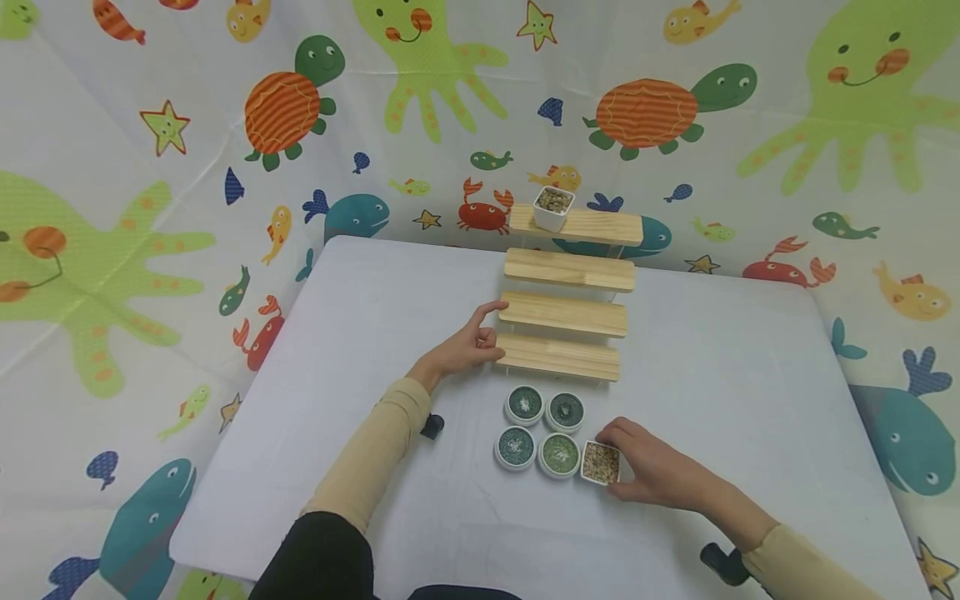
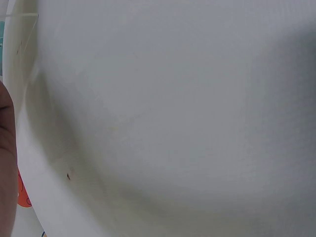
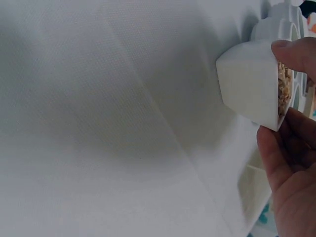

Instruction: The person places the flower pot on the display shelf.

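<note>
So, right hand [image 1: 656, 468] had fingers clamped on square cup [image 3: 247, 84], at green-topped pot [image 1: 560, 455]'s 3 o'clock; tilting risked spilling grain [image 1: 601, 463], 9-o'clock drift bumping the pot. Left hand [image 1: 461, 346], thumb and index apart, met rack [image 1: 562, 313]'s 9-o'clock edge.

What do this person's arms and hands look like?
The left hand and right hand are bare. Cream fabric sleeves dress both forearms; black fabric covers the left arm higher up. Small black rounded pieces show beside both wrists.

Five pots [image 1: 560, 455] before rack [image 1: 562, 314]; another pot [image 1: 553, 206] on top tier [image 1: 606, 227].
</note>
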Demonstrator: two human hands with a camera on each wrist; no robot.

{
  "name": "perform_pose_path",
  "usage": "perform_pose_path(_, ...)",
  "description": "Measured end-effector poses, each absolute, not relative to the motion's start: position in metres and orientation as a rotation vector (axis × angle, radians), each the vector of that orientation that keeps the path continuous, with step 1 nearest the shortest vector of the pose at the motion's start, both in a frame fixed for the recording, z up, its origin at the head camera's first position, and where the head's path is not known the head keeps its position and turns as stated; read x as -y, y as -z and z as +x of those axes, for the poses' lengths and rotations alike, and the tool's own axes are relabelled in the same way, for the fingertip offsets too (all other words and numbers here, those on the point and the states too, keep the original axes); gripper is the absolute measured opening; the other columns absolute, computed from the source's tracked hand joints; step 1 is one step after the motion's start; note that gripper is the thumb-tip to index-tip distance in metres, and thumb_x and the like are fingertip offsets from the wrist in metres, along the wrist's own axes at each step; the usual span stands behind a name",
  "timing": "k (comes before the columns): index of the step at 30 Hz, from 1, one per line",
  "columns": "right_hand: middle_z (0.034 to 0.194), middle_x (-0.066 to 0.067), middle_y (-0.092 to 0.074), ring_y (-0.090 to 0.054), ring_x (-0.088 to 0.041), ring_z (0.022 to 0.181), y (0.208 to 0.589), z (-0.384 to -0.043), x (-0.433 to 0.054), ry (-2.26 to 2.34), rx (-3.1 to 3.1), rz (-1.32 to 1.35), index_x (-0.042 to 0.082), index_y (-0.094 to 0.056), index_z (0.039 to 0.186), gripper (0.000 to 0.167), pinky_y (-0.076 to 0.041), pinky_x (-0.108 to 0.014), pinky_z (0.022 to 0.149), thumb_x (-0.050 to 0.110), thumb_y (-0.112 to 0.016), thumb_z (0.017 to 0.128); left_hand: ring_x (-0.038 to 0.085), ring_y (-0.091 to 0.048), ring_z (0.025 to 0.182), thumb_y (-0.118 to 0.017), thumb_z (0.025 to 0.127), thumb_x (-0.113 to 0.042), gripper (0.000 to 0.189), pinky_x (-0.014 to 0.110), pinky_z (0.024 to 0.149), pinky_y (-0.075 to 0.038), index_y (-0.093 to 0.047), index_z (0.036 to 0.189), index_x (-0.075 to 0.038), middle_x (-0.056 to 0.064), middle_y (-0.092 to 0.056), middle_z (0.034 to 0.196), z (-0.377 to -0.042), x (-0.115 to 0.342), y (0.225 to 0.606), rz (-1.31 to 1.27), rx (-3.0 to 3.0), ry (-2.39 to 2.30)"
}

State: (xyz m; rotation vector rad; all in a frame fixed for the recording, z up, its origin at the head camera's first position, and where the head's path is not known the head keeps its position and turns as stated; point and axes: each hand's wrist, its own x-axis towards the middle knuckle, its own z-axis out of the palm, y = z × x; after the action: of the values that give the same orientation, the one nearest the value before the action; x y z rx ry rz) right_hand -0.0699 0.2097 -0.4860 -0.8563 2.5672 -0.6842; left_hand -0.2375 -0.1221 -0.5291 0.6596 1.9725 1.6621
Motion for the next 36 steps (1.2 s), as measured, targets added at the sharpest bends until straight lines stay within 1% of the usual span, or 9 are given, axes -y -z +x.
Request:
perform_pose_path(10, 0.113, -0.002, -0.055, -0.057, -0.016, 0.103, 0.487, -0.068, -0.21, 0.679, -2.593, -0.872, 0.002, -0.058, 0.117, 0.052, -0.051, -0.032, 0.087, 0.016, -0.082, 0.073, 0.009, -0.032, 0.058, -0.063, 0.091, 0.002, 0.079, 0.024, 0.054, -0.031, -0.018, 0.151, -0.026, -0.001, -0.033, 0.073, -0.238, 0.122, 0.53, 0.661, -1.977, -1.661)
perform_pose_path(11, 0.113, -0.002, -0.055, -0.057, -0.016, 0.103, 0.487, -0.068, -0.21, 0.684, -2.597, -0.884, 0.002, -0.058, 0.116, 0.051, -0.051, -0.032, 0.087, 0.016, -0.081, 0.073, 0.01, -0.032, 0.058, -0.063, 0.091, 0.002, 0.079, 0.024, 0.054, -0.031, -0.018, 0.151, -0.025, 0.0, -0.033, 0.073, -0.237, 0.122, 0.526, 0.656, -1.968, -1.661)
perform_pose_path(18, 0.113, -0.001, -0.055, -0.057, -0.013, 0.101, 0.491, -0.067, -0.213, 0.713, -2.633, -0.943, 0.002, -0.058, 0.116, 0.051, -0.051, -0.031, 0.086, 0.016, -0.081, 0.073, 0.01, -0.033, 0.058, -0.063, 0.091, 0.003, 0.08, 0.024, 0.055, -0.031, -0.018, 0.151, -0.028, 0.0, -0.034, 0.073, -0.24, 0.122, 0.531, 0.651, -1.968, -1.668)
perform_pose_path(25, 0.114, -0.002, -0.055, -0.057, -0.014, 0.101, 0.493, -0.069, -0.214, 0.709, -2.651, -0.922, 0.001, -0.058, 0.118, 0.053, -0.051, -0.032, 0.087, 0.018, -0.081, 0.073, 0.009, -0.033, 0.059, -0.063, 0.091, 0.004, 0.081, 0.024, 0.056, -0.031, -0.018, 0.151, -0.025, -0.001, -0.035, 0.072, -0.241, 0.122, 0.532, 0.681, -1.968, -1.669)
perform_pose_path(31, 0.113, -0.003, -0.055, -0.058, -0.014, 0.101, 0.484, -0.077, -0.215, 0.727, -2.687, -0.901, 0.0, -0.057, 0.118, 0.053, -0.052, -0.034, 0.086, 0.016, -0.079, 0.073, 0.009, -0.034, 0.058, -0.063, 0.091, 0.004, 0.081, 0.024, 0.055, -0.032, -0.018, 0.151, -0.026, -0.001, -0.035, 0.073, -0.241, 0.122, 0.533, 0.672, -1.962, -1.676)
perform_pose_path(36, 0.112, -0.002, -0.055, -0.057, -0.012, 0.098, 0.47, -0.087, -0.217, 0.765, -2.722, -0.885, 0.0, -0.058, 0.118, 0.051, -0.052, -0.033, 0.084, 0.015, -0.078, 0.074, 0.009, -0.033, 0.059, -0.063, 0.091, 0.004, 0.081, 0.024, 0.055, -0.031, -0.018, 0.151, -0.026, -0.001, -0.034, 0.073, -0.241, 0.122, 0.535, 0.673, -1.96, -1.676)
